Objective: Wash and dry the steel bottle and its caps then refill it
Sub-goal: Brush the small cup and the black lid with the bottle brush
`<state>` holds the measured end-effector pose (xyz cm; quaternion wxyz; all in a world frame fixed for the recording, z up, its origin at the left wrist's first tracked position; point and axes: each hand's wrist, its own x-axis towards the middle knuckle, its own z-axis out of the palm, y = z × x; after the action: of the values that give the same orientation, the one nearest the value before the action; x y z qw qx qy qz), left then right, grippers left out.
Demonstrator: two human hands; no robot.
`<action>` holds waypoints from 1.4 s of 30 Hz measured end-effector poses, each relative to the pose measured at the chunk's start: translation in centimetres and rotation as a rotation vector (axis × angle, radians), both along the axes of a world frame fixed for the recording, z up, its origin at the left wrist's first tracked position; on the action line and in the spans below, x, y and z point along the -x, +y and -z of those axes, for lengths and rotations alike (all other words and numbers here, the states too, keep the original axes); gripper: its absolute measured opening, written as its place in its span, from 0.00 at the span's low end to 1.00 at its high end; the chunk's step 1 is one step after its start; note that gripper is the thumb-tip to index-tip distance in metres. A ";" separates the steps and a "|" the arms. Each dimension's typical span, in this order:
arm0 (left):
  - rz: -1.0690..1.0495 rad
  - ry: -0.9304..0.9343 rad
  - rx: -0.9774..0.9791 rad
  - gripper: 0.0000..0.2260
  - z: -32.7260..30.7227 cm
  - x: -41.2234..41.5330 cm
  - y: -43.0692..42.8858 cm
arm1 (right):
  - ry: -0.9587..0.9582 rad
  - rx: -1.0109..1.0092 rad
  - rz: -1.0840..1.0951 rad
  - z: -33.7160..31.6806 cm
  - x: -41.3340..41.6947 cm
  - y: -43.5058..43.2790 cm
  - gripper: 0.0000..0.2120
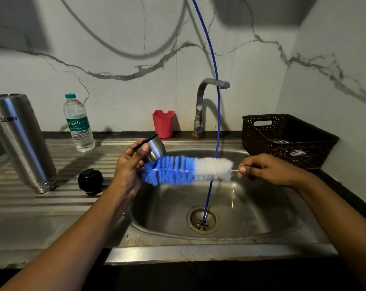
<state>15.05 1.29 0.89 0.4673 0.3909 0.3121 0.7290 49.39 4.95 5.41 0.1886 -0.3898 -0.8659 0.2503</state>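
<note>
While your left hand point(127, 168) gripped the steel cap point(156, 151) above the sink point(261, 208), your right hand point(268, 169) pinched the wire handle of the brush point(184, 170); the steel bottle point(20, 143) stood upside down on the desk point(31, 219), black cap point(90, 181) beside it.

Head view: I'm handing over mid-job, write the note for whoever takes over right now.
Left hand grips the steel cap over the sink. Right hand pinches the bottle brush by its wire handle, blue end at the cap.
Steel bottle stands mouth down on the drainboard, black inner cap beside it, plastic water bottle behind.
Done, seemingly: bottle washed and draining.
Left: scrub and rinse the caps, dry everything, refill.
</note>
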 end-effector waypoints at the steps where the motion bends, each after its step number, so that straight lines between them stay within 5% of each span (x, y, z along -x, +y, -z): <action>1: 0.004 -0.003 0.002 0.47 0.0 0.0 -0.1 | -0.001 0.024 -0.012 0.3 0.4 0.1 0.10; 6: 0.045 0.015 -0.017 0.36 -0.1 0.2 -0.1 | 0.041 0.120 -0.004 -0.5 -1.2 0.1 0.10; 13: 0.060 0.036 -0.001 0.37 0.0 0.1 -0.1 | 0.043 0.125 -0.006 -0.2 -1.2 0.6 0.09; 16: 0.063 0.038 -0.005 0.37 -0.1 0.0 0.0 | 0.091 0.115 0.043 -0.3 -2.8 1.0 0.20; 19: 0.040 0.053 -0.007 0.37 0.0 0.0 0.1 | 0.058 0.138 -0.018 0.5 -1.2 0.8 0.10; 25: 0.003 0.005 0.002 0.45 0.1 0.8 0.2 | 0.140 0.227 0.030 -0.5 -2.0 0.3 0.14; 33: -0.026 -0.026 0.025 0.42 0.4 1.1 0.5 | 0.198 0.291 0.053 0.1 -2.4 0.6 0.14; 36: -0.018 0.050 0.055 0.39 0.4 0.5 0.2 | 0.400 0.355 0.196 -0.4 -3.3 0.4 0.13; 42: -0.069 0.454 0.063 0.35 0.7 -0.7 0.0 | 0.444 0.203 0.376 0.7 1.5 0.5 0.14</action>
<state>15.77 1.32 0.22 0.3720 0.5190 0.4451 0.6279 47.89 5.40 4.75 0.3763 -0.4959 -0.6868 0.3752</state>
